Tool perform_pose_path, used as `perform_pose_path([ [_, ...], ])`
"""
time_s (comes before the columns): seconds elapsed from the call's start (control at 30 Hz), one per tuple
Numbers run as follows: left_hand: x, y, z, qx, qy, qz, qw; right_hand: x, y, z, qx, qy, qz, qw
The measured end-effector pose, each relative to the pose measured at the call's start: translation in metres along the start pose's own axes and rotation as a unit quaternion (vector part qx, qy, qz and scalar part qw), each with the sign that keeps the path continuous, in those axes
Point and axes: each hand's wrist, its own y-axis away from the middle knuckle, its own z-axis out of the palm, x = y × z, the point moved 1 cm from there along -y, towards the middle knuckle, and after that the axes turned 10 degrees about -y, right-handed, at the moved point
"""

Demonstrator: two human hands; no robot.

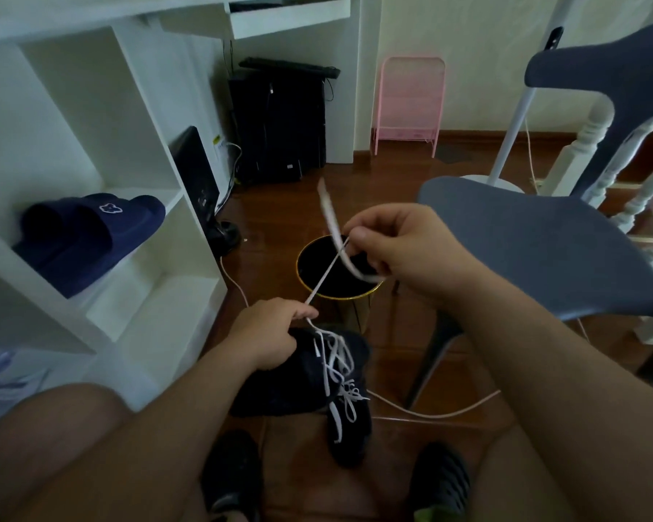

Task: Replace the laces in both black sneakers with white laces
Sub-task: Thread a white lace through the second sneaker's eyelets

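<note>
Hands work a white lace (pixel 327 275) above two black sneakers (pixel 302 374) on the wooden floor (pixel 393 182) near the person's knees. Left hand (pixel 266 333) has its grip curled round the lace just over the nearer sneaker. Right hand (pixel 396 244), raised farther off, pinches the same lace, whose loose end sticks up. Behind them stands a dark bin (pixel 338 269); a grey chair (pixel 536 235) is at right.

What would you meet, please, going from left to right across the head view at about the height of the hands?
Navy slippers on the white shelf → left hand → white lace → right hand → grey chair.
</note>
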Motion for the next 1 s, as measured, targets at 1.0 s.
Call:
perform_pose_path([
  [1.0,0.027,0.019,0.003,-0.001,-0.117,0.019,0.993,0.097,0.000,0.046,-0.113,0.102,0.333,0.931],
])
